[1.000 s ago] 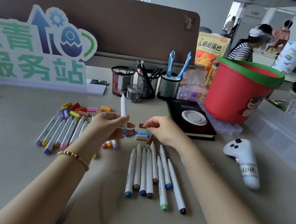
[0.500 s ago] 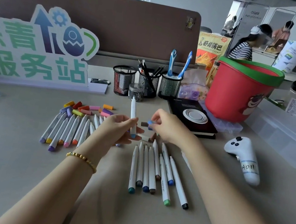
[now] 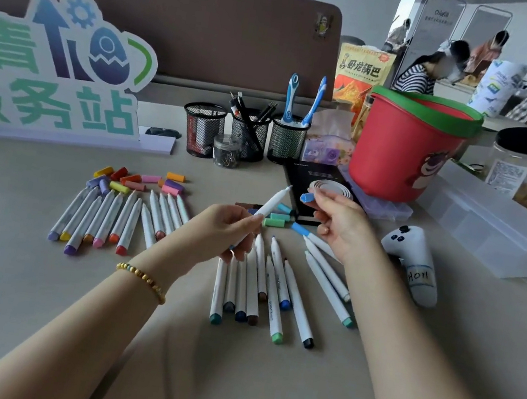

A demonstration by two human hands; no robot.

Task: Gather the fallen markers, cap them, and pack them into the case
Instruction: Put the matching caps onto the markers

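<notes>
Both hands work above the worktop [image 3: 1, 278]: left hand [image 3: 226, 228] grips a white marker [image 3: 271, 204] tilted toward one o'clock, right hand [image 3: 338, 221] pinches a blue cap [image 3: 307, 197] beside its tip, seemingly ready for capping.

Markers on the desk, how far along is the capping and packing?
Done: markers are gathered in two rows, the left row and the middle row. In hand: the left hand holds an uncapped marker; the right hand pinches a blue cap. Left: loose caps still lie unused, and nothing looks packed yet.
</notes>
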